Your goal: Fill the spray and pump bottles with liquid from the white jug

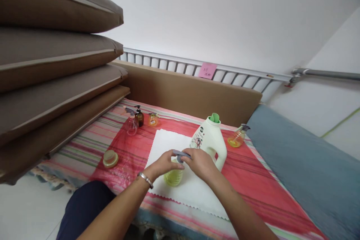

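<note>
A small round bottle of yellow-green liquid (pixel 173 176) stands on a white cloth (pixel 194 191). My left hand (pixel 163 164) curls round its upper left side. On the right, my right hand (pixel 200 162) pinches its grey pump top (pixel 180 154). Just behind my right hand stands a large white detergent jug (pixel 209 140) with a green cap.
Red plastic sheet (pixel 132 153) covers a striped cloth. A clear spray bottle (pixel 131 124), a brown pump bottle (pixel 139 116) and a small orange bottle (pixel 153 120) stand at the back left. An orange spray bottle (pixel 237 137) stands right, a green lid (pixel 110 158) left. Stacked brown cushions (pixel 56 63) loom left.
</note>
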A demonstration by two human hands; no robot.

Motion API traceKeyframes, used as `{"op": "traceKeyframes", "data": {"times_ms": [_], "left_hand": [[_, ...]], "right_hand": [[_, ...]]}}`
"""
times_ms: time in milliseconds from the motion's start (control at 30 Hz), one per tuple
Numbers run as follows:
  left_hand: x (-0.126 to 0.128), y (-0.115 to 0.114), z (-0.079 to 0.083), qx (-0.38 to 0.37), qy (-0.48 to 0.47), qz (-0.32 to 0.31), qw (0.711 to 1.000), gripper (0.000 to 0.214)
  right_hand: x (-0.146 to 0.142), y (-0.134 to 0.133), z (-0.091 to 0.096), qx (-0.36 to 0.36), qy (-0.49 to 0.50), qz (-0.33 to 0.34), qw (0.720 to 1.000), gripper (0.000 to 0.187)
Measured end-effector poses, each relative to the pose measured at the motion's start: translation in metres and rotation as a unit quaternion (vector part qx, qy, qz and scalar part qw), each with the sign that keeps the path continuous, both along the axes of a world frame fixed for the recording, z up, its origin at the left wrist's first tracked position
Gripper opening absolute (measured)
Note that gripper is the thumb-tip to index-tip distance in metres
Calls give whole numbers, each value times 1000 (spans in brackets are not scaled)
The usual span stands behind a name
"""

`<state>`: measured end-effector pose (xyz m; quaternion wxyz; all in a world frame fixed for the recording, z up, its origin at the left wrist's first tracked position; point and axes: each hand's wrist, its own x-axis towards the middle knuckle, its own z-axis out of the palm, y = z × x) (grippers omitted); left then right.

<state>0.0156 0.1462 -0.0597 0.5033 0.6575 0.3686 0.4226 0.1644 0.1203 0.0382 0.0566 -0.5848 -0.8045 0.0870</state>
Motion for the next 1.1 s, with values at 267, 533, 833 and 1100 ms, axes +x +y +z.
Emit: {"op": "traceKeyframes", "data": {"times_ms": [267, 533, 833, 1100], "left_hand": [[3, 4, 1, 7, 1, -13, 1000, 27], [-2, 2, -1, 39, 8, -10, 999, 34], [-5, 11, -1, 72, 27, -77, 994, 27], [-10, 5, -14, 58, 29, -71, 995, 38]], "right_hand": [[0, 0, -1, -7, -1, 0, 1000, 19], [-4, 0, -2, -4, 1, -15, 1000, 20], [-8, 1, -1, -27, 20, -14, 999, 18], [-6, 3, -14, -53, 116, -22, 992, 11]]}}
